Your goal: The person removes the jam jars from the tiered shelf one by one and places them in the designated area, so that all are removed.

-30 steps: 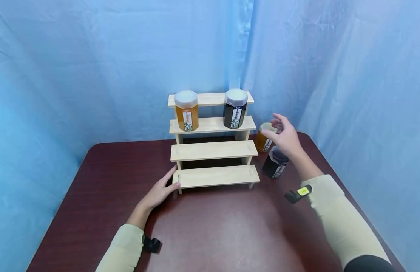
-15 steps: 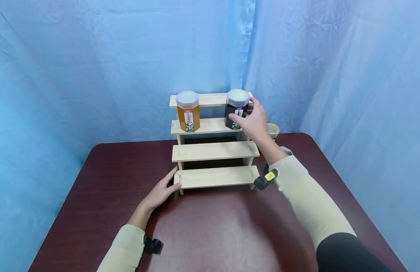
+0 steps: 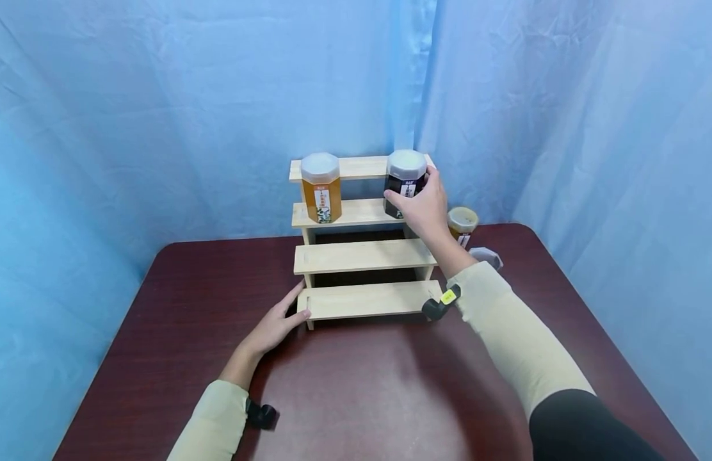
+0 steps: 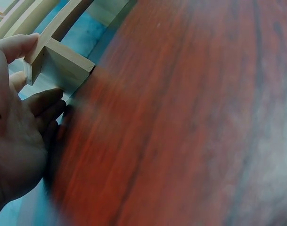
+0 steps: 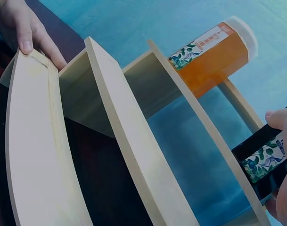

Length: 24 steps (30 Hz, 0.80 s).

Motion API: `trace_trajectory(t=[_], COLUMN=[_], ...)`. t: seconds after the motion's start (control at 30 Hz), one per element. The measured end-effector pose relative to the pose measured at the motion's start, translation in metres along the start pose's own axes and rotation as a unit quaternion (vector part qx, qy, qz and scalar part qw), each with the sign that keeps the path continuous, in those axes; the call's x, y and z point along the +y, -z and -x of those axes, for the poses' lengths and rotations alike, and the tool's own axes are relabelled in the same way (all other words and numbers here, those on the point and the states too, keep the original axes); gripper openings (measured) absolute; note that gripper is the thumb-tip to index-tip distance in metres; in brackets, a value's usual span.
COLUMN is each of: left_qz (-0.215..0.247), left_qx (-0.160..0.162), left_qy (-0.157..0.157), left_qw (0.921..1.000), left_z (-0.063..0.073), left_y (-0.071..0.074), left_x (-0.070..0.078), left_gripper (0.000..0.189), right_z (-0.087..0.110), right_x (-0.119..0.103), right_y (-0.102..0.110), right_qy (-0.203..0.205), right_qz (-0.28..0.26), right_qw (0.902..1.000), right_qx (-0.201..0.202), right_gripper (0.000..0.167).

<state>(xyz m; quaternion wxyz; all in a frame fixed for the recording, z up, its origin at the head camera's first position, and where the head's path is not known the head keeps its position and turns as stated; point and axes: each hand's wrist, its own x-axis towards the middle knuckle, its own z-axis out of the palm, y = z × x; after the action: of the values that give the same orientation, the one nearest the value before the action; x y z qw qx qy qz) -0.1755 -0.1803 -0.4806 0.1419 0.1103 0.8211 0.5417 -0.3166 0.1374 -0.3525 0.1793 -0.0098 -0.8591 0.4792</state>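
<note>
A pale wooden stepped shelf [image 3: 364, 257] stands on the dark table. My left hand [image 3: 274, 328] holds the left end of its lowest step, thumb at the front corner and fingers along the side. On the second step from the top stands a dark, clear-lidded jar [image 3: 406, 168]. My right hand [image 3: 428, 208] grips this jar from the right, with the thumb across its front and fingers behind. An amber jar [image 3: 321, 192] is at the left of the same step; its label also shows in the right wrist view.
Another amber jar [image 3: 463, 219] stands on the table right of the shelf. In front of it shows the lid [image 3: 486, 257] of a second dark jar, mostly hidden by my right forearm. A blue curtain [image 3: 229, 115] hangs behind the table [image 3: 356, 390].
My right hand has moved left from over the two jars on the table to the dark jar on the shelf and closed round it. My left hand stays at the shelf's end.
</note>
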Motion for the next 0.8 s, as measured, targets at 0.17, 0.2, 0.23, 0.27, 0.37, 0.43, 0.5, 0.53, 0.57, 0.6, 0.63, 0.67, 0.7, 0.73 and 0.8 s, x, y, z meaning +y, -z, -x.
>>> trace_trajectory(t=[0.17,0.2,0.23,0.27,0.37,0.43,0.5,0.53,0.57,0.6,0.63,0.67,0.7,0.73,0.8], left_qz=[0.001,0.001,0.001,0.001,0.000,-0.002,-0.005,-0.008,-0.011,-0.013,-0.016,-0.018,-0.020,-0.022,-0.025], left_qx=[-0.006,-0.006,-0.005,-0.004,-0.003,-0.004,-0.002,0.000,0.003,0.006,0.010,0.013,0.015,0.017,0.019], left_qy=[0.003,0.003,0.003,0.002,0.002,0.005,0.007,0.006,0.005,0.004,0.002,-0.001,-0.004,-0.005,-0.006], left_qw=[1.0000,1.0000,1.0000,1.0000,1.0000,1.0000,1.0000,1.0000,0.9999,0.9999,0.9998,0.9997,0.9997,0.9996,0.9995], left_z=[0.001,0.001,0.001,0.001,0.001,-0.001,-0.007,-0.010,-0.013,-0.015,-0.018,-0.018,-0.018,-0.017,-0.017], left_y=[0.000,0.000,0.000,-0.001,-0.002,-0.003,-0.005,-0.005,-0.006,-0.007,-0.008,-0.008,-0.008,-0.008,-0.007], left_x=[0.000,0.001,0.001,0.002,0.003,0.002,-0.009,-0.014,-0.019,-0.025,-0.032,-0.035,-0.035,-0.035,-0.036], left_gripper=[0.073,0.073,0.073,0.073,0.073,0.073,0.074,0.075,0.075,0.076,0.076,0.076,0.077,0.077,0.077], right_z=[0.003,0.003,0.003,0.002,0.001,0.000,0.000,-0.001,-0.001,-0.001,-0.001,-0.001,-0.002,-0.002,-0.002], right_x=[0.001,0.001,0.001,0.001,0.001,0.003,0.004,0.005,0.006,0.007,0.007,0.008,0.008,0.009,0.009], right_y=[0.000,0.000,0.000,0.000,0.003,0.005,0.008,0.010,0.011,0.013,0.014,0.016,0.019,0.021,0.028], right_qy=[0.009,0.012,0.015,0.016,0.015,0.014,0.014,0.014,0.015,0.016,0.016,0.016,0.019,0.020,0.024], right_qz=[0.005,0.005,0.005,0.004,0.002,0.002,0.009,0.011,0.014,0.016,0.019,0.021,0.022,0.023,0.025], right_qw=[0.9999,0.9998,0.9997,0.9997,0.9996,0.9995,0.9994,0.9993,0.9992,0.9991,0.9990,0.9989,0.9988,0.9986,0.9984], right_qx=[0.013,0.015,0.017,0.019,0.024,0.027,0.030,0.032,0.034,0.036,0.038,0.040,0.041,0.043,0.045], right_gripper=[0.096,0.095,0.093,0.092,0.089,0.088,0.088,0.088,0.088,0.088,0.087,0.088,0.088,0.088,0.088])
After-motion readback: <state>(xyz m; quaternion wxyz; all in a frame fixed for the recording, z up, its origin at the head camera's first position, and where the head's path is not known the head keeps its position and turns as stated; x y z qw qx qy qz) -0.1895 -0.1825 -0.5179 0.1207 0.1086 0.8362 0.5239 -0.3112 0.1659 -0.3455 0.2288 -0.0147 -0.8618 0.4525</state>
